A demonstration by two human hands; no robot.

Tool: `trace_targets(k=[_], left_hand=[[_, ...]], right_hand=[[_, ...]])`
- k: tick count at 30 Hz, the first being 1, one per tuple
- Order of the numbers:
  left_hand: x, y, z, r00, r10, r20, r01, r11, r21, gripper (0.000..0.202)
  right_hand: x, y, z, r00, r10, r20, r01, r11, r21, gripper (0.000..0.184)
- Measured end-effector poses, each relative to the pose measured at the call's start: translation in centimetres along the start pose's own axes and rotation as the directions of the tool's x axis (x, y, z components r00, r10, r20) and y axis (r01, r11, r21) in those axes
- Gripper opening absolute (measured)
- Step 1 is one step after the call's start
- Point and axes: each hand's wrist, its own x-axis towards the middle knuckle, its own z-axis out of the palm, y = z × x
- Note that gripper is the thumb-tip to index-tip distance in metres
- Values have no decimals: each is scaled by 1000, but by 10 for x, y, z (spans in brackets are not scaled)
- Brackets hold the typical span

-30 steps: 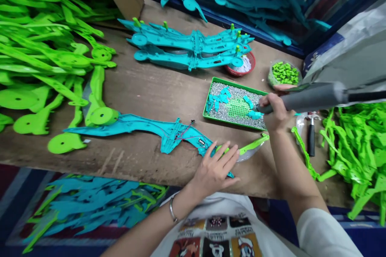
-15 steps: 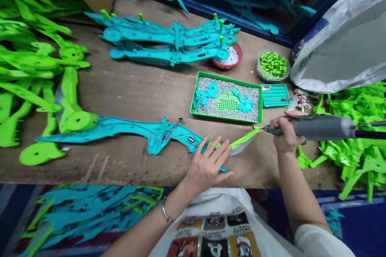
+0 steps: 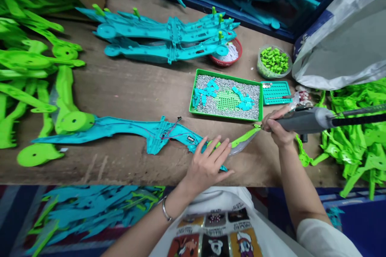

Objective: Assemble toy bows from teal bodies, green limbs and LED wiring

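Note:
My left hand [image 3: 208,160] lies flat, fingers spread, over the right end of a long blue plastic shell [image 3: 126,126] and the base of a green plastic arm [image 3: 241,140]. Red and dark wires run inside the shell near its middle. Wrapped round a grey electric screwdriver [image 3: 304,120], my right hand [image 3: 279,128] keeps the tool nearly level. Its bit meets the raised tip of the green arm. A clear grey blade-like piece [image 3: 244,147] runs along the arm's underside. The part under my left palm is hidden.
Beyond my hands sits a green tray [image 3: 226,119] of screws and small blue pieces. Further back are stacked blue shells [image 3: 144,34], a red basket [image 3: 239,50] and a tub of green pegs [image 3: 274,62]. Green parts pile up left [image 3: 27,60] and right [image 3: 356,144].
My right hand and the screwdriver have shifted slightly left and up, toward the green arm's tip, and the tool's rear has risen. My left hand stays in place on the parts.

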Motion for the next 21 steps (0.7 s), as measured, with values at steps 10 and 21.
trace_targets(k=[10, 21], left_hand=[[-3, 2, -8, 998, 63, 20, -63, 998, 24, 88], [-85, -82, -94, 822, -458, -338, 529, 834, 157, 37]], right_hand=[[10, -42, 36, 998, -1, 63, 0, 1000, 17, 40], [-20, -31, 75, 922, -273, -273, 215, 950, -224, 71]])
